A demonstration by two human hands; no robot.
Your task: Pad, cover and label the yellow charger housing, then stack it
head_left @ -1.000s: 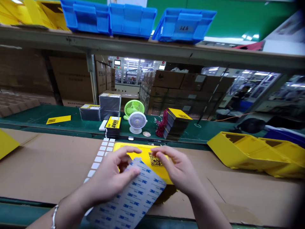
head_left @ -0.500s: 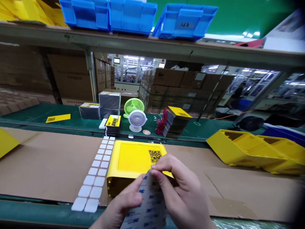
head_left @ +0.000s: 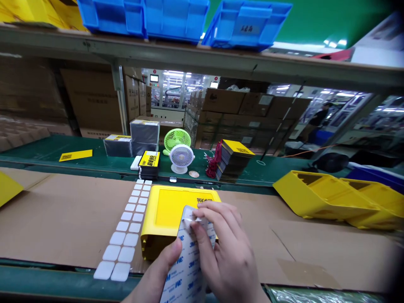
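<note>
A flat panel with 3M-printed backing paper (head_left: pixel 189 263) is tilted up in front of me. My left hand (head_left: pixel 159 269) grips its left edge, thumb on the printed face. My right hand (head_left: pixel 225 248) pinches a small lifted flap of the backing near the panel's top edge. Behind the panel lies a yellow housing (head_left: pixel 176 206) with a QR code on its top, partly covered by my right hand. Two columns of white square pads (head_left: pixel 126 240) run along the housing's left side.
Yellow housings (head_left: pixel 322 200) lie at the right. On the green shelf stand a white fan (head_left: pixel 181 158), a green fan (head_left: pixel 176 138), a stack of yellow-topped panels (head_left: pixel 235 158) and boxed items (head_left: pixel 145 136). Blue bins (head_left: pixel 249 25) hang overhead.
The panel has turned its printed face more toward me and its top edge has risen. A flap of backing now stands away under my right fingers, which have shifted slightly left.
</note>
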